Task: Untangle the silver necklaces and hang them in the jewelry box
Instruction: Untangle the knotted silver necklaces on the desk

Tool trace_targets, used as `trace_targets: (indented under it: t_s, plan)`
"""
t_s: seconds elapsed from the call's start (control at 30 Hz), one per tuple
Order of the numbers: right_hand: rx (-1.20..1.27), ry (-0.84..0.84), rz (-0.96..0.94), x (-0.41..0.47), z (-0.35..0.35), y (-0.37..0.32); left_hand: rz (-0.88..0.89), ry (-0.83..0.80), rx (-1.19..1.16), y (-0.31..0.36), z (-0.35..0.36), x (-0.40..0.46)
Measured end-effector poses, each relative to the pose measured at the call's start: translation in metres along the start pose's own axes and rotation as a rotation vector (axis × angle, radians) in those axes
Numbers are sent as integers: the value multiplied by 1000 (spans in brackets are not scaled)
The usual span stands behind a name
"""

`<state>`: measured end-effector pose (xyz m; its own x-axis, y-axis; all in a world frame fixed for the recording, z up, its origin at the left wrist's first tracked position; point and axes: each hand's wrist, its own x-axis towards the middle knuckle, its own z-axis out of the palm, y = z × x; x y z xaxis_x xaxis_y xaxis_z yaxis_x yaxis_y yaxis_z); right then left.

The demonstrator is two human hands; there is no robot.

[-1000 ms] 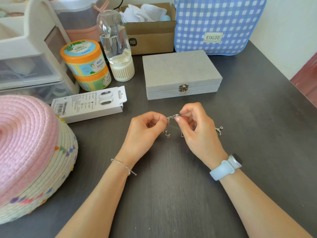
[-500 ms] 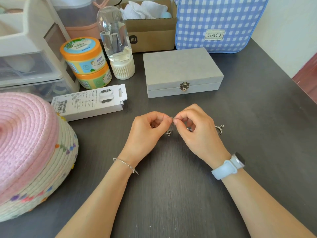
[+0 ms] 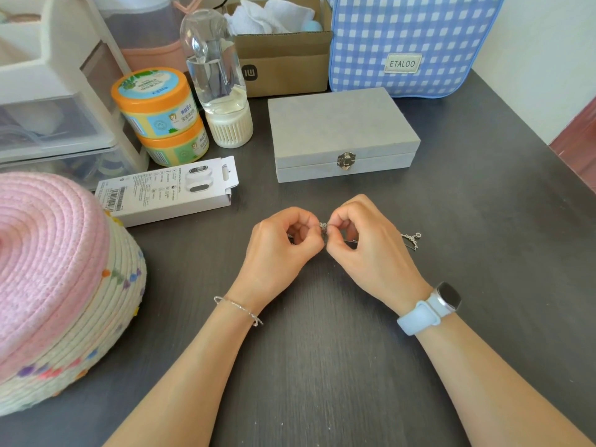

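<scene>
Centre of frame: a person's left hand (image 3: pixel 283 240) and right hand (image 3: pixel 364 240) meet knuckle to knuckle just above the dark table (image 3: pixel 322 382), fingers of both curled in tight, thumb and forefinger tips pinching a small silver knot of necklaces (image 3: pixel 323 226) between them. The close, low hold looks meant to keep the fine chain slack while the tangle is picked apart. A loose end w/ small charms (image 3: pixel 412 239) trails out at centre-right, past the right hand, onto the table. The grey jewelry box (image 3: pixel 342 130), upper centre, sits just beyond the hands, lid down and clasp (image 3: pixel 346 161) apparently fastened, so hanging hasn't begun. Most of the chain is hidden under palms & fingers; how many necklaces, or how knotted, can't be told.
</scene>
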<state>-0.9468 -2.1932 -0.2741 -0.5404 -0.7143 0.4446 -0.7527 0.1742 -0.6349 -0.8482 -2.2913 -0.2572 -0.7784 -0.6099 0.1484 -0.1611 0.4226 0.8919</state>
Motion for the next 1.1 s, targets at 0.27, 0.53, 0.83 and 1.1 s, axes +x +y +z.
trace_targets:
  t_s: [0.27, 0.53, 0.83, 1.1]
  plan:
    - [124, 54, 62, 6, -15, 8, -65, 41, -132, 0, -6, 1]
    - [162, -45, 30, 3, -5, 5, 18, 3, -54, 1, -2, -1]
    - [152, -52, 36, 2, -6, 2, 102, 47, -8, -2, -1, -1]
    - [171, -75, 93, 1, -7, -1, 158, 68, 55, -4, 2, -1]
